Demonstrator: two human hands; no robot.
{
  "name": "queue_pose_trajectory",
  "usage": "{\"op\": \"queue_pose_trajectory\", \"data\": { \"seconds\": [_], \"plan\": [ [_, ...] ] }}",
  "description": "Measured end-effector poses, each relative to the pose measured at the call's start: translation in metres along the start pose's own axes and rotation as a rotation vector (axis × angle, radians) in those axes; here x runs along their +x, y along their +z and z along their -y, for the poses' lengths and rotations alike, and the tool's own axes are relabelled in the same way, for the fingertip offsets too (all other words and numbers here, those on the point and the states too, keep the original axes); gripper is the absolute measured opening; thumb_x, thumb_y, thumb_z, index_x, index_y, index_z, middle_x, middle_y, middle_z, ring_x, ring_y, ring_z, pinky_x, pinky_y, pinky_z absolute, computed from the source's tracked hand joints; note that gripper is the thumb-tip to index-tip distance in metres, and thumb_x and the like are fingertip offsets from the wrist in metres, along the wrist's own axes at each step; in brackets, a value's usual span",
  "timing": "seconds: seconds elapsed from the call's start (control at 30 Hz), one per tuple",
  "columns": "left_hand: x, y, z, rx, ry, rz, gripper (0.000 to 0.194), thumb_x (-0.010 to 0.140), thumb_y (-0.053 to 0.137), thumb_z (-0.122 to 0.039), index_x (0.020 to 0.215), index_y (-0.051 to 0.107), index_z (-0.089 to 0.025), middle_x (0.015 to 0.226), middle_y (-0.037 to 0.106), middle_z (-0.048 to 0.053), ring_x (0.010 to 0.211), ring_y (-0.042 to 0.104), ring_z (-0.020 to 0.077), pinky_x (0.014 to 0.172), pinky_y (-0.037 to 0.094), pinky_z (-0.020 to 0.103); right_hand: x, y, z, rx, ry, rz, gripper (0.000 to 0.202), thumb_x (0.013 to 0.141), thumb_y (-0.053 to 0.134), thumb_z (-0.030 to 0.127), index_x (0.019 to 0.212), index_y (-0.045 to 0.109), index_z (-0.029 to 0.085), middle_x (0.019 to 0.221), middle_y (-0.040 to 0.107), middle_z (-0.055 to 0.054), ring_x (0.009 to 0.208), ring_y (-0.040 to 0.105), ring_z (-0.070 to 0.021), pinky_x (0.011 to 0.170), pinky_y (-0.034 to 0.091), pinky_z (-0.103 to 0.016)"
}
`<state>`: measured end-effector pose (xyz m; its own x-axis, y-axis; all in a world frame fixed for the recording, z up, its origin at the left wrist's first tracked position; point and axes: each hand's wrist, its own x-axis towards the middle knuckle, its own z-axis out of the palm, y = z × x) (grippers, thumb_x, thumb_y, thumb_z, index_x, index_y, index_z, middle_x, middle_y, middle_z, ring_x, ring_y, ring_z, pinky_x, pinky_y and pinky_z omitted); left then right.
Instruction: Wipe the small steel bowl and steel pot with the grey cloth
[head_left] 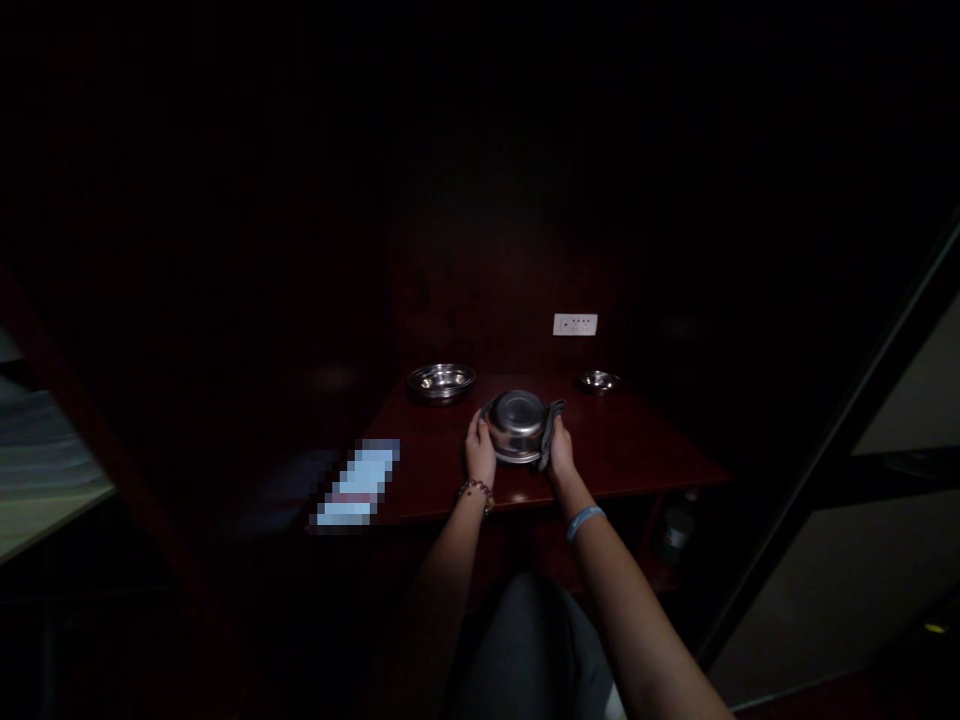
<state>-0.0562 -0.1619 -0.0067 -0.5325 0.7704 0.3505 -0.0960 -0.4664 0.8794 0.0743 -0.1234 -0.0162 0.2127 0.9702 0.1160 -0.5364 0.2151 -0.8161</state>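
Observation:
A steel bowl (516, 425) is held bottom up over the front part of the dark red table (622, 450). My left hand (480, 450) grips its left side, with a bead bracelet at the wrist. On the right side, my right hand (560, 447) holds a dark grey cloth (551, 436) against the bowl's rim. Part of the right hand's fingers is hidden behind the cloth.
Steel dishes (441, 381) sit at the table's back left, and a small steel bowl (599, 382) at the back right. A blurred bright phone-like object (360, 485) lies at the left edge. A white socket (575, 325) is on the back wall. A bottle (676, 530) stands below, right.

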Motion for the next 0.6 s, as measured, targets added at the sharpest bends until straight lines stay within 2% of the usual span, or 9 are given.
{"op": "queue_pose_trajectory", "data": {
  "seconds": [0.33, 0.43, 0.6],
  "plan": [
    [0.0064, -0.001, 0.0095, -0.089, -0.007, -0.037, 0.035, 0.09, 0.042, -0.026, 0.115, 0.063, -0.012, 0.123, 0.064, 0.014, 0.112, 0.061, 0.0195, 0.103, 0.043, 0.035, -0.0039, 0.0007, 0.0043, -0.027, 0.012, 0.0, 0.042, 0.077, 0.059, 0.053, 0.083, 0.069, 0.013, 0.074, 0.072, -0.003, 0.068, 0.067, -0.0159, 0.066, 0.05, -0.023],
    [0.0057, -0.0016, 0.0086, -0.084, -0.019, -0.031, 0.035, 0.091, 0.042, -0.028, 0.116, 0.061, -0.014, 0.126, 0.062, 0.013, 0.116, 0.059, 0.0191, 0.104, 0.041, 0.034, -0.0032, 0.0004, 0.0026, -0.043, 0.0, 0.008, 0.043, 0.078, 0.058, 0.054, 0.084, 0.069, 0.013, 0.077, 0.073, -0.004, 0.071, 0.067, -0.0164, 0.069, 0.051, -0.024],
    [0.0021, -0.0044, 0.0064, 0.003, -0.048, -0.108, 0.032, 0.091, 0.045, -0.032, 0.118, 0.055, -0.019, 0.125, 0.06, 0.011, 0.115, 0.056, 0.017, 0.104, 0.039, 0.032, -0.0019, 0.0005, -0.0004, -0.027, 0.01, 0.031, 0.042, 0.082, 0.053, 0.053, 0.09, 0.069, 0.014, 0.085, 0.074, -0.005, 0.077, 0.068, -0.0157, 0.075, 0.051, -0.025]
  ]
}}
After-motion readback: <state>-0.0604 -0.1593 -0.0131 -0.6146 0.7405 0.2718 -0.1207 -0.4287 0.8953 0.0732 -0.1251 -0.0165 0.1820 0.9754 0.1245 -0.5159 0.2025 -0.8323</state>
